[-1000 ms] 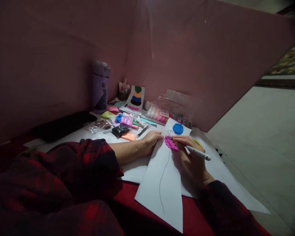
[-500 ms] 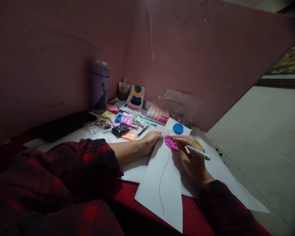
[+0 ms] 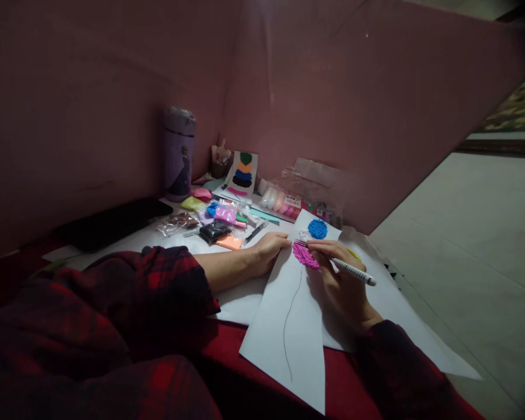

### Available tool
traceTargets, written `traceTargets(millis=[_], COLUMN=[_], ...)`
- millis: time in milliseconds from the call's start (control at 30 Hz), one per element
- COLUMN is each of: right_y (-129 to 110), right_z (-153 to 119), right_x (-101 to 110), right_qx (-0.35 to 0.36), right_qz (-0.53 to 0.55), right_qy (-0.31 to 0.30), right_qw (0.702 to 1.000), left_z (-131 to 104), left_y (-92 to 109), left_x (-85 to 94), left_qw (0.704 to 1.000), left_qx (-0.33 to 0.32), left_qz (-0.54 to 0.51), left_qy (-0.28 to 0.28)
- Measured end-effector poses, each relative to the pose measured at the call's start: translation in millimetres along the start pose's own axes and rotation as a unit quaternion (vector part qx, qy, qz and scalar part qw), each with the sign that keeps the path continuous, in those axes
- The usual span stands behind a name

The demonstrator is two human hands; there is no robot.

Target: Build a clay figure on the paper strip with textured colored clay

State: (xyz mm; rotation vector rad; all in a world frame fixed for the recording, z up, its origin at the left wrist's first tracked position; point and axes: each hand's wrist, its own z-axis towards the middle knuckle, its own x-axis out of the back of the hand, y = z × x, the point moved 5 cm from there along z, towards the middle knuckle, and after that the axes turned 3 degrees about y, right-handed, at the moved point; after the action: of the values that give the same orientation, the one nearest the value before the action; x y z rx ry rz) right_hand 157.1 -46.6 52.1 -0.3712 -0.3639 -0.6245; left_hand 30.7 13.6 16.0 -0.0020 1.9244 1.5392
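Note:
My left hand is closed at the left edge of a white paper sheet, its thumb and fingers pinching that edge. In my right hand is a small fork with a pale patterned handle, held like a pen. Its tines lie at the upper edge of a round pink clay patch with a rough texture. Above that are a white clay patch and a round blue clay patch. A thin drawn line curves down from the pink patch. My right fingers hide part of the sheet.
Several clay packets lie left of the sheet, near a dark pen. Behind are a purple bottle, a decorated card, a cup of tools and a plastic clay pack. A pink wall closes the back.
The fork's tines have shifted slightly upward at the pink patch, and my right hand moved a little with them. My left hand and the sheet stay in place.

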Motion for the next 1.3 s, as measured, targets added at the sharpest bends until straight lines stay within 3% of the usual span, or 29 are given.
traceTargets(millis=[933, 1300], right_y=[0.3, 0.7], right_z=[0.0, -1.0], right_x=[0.0, 0.6], right_qx=[-0.005, -0.014], right_qz=[-0.003, 0.000], right_qy=[-0.008, -0.004], right_qw=[1.000, 1.000], left_z=[-3.1, 6.2], left_y=[1.9, -7.4], left_x=[-0.2, 5.0], left_qw=[1.000, 1.000], left_qx=[-0.001, 0.005], left_qz=[0.026, 0.024], left_qy=[0.004, -0.014])
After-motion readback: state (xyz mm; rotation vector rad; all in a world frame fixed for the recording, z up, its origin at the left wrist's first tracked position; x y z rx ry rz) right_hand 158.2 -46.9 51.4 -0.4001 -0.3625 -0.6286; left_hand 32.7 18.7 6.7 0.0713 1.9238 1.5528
